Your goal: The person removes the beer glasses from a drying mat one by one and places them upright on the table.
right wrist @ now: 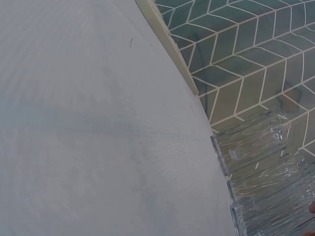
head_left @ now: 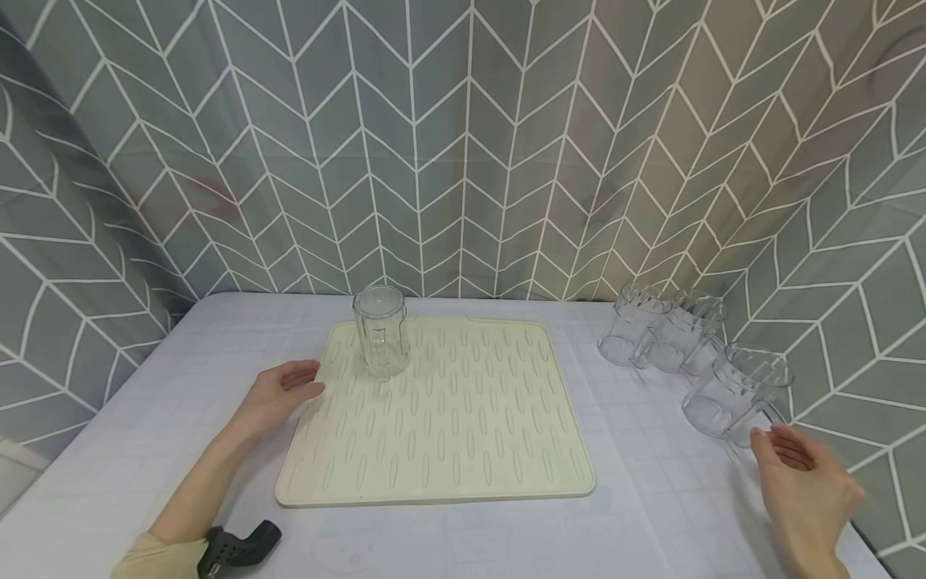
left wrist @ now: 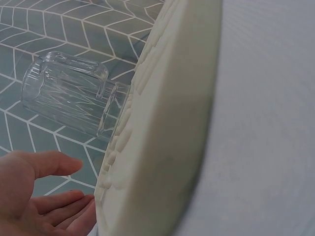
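Observation:
A clear glass mug (head_left: 382, 342) stands near the back left of a cream ridged mat (head_left: 463, 418). My left hand (head_left: 278, 394) is just beside the mat's left edge, thumb and fingers apart, holding nothing. In the left wrist view the mug (left wrist: 74, 96) is beyond that hand (left wrist: 44, 191). Three more clear glass mugs stand at the right; the nearest one (head_left: 723, 398) has its handle toward my right hand (head_left: 806, 490). The fingers of that hand are bent close to the handle; no grip is visible. Only its fingertips (right wrist: 312, 209) enter the right wrist view.
Two glass mugs, one at the left (head_left: 628, 330) and another (head_left: 676, 334), stand close together behind the nearest one. A patterned grey curtain (head_left: 463, 161) hangs along the back and both sides. A white cloth (head_left: 637, 482) covers the table.

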The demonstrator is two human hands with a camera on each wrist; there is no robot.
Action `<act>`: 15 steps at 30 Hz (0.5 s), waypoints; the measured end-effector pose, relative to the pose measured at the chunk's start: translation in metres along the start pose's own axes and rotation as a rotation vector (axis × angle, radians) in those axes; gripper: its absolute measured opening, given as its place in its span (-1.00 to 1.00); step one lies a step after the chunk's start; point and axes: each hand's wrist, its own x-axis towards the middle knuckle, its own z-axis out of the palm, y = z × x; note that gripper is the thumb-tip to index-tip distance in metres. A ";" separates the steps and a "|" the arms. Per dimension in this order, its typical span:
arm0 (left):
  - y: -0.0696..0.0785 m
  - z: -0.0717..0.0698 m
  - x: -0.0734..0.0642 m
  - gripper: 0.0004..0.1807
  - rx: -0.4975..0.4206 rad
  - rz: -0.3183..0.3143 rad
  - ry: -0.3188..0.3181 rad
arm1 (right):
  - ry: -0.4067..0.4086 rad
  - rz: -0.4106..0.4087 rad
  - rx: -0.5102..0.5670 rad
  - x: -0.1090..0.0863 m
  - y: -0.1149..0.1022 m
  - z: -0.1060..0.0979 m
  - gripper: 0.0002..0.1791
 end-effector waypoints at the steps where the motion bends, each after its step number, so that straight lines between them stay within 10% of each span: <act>1: 0.000 0.000 0.000 -0.31 0.001 -0.001 0.001 | 0.010 -0.010 0.005 0.000 0.000 0.000 -0.69; 15: -0.001 0.000 0.000 -0.31 -0.010 0.003 0.005 | 0.168 -0.324 0.034 0.000 -0.001 0.000 -0.75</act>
